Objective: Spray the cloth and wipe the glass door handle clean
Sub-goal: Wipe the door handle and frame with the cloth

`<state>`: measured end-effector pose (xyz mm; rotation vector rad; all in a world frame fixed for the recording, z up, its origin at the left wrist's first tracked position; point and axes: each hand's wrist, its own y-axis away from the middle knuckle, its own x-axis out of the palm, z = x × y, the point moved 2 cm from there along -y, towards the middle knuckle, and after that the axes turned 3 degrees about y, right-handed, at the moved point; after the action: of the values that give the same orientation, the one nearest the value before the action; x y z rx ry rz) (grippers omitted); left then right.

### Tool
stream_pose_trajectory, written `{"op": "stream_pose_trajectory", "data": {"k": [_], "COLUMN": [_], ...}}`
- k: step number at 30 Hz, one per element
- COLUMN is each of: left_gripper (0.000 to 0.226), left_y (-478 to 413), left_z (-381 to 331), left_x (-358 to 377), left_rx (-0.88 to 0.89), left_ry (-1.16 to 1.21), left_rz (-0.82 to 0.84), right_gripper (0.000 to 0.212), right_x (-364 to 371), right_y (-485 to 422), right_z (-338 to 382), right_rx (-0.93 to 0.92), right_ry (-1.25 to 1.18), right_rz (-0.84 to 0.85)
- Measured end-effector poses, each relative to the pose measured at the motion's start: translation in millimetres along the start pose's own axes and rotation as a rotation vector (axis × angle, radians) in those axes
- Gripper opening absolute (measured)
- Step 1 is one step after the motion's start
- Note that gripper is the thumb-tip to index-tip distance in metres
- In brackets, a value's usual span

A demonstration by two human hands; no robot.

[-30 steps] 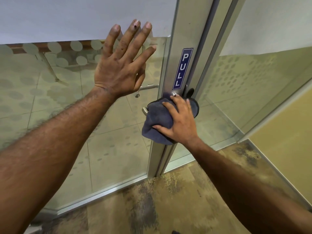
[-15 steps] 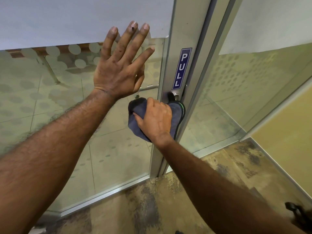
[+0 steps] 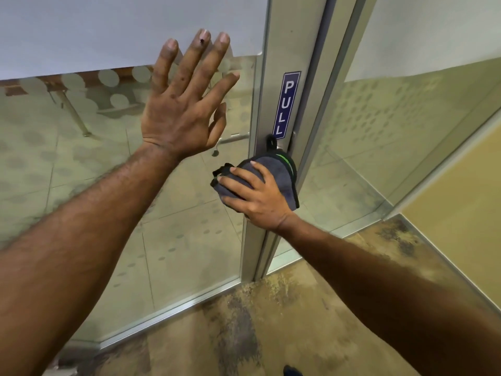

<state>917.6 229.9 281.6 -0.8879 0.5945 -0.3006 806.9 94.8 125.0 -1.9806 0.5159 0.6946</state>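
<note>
We face the glass door (image 3: 176, 226), its upper part frosted and its lower pane dotted, framed by a metal stile (image 3: 273, 77) that stands over mottled brown carpet (image 3: 271, 321). Our left hand (image 3: 184, 109) lies flat against the glass, fingers (image 3: 202, 50) spread wide and gripping nothing. Our right hand (image 3: 257, 196) presses a grey cloth (image 3: 273, 172) with a green-stitched edge against the stile, fingers curled over the bunched fabric and holding it. The cloth covers the handle, which we cannot see clearly beneath it. Just above the cloth sits a blue PULL sign (image 3: 286, 104), running down the stile
</note>
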Motion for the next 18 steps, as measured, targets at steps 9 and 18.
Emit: {"op": "stream_pose_trajectory", "data": {"k": [9, 18], "left_gripper": [0.048, 0.048], "left_y": [0, -1], "left_z": [1, 1], "left_x": [0, -4], "left_rx": [0.002, -0.014], "left_ry": [-0.007, 0.015], "left_rz": [-0.008, 0.032], "right_gripper": [0.055, 0.046], "right_x": [12, 8], "right_y": [40, 29], "right_z": [4, 15], "right_rx": [0.371, 1.237], "right_ry": [-0.051, -0.743], "right_rz": [-0.058, -0.413]}}
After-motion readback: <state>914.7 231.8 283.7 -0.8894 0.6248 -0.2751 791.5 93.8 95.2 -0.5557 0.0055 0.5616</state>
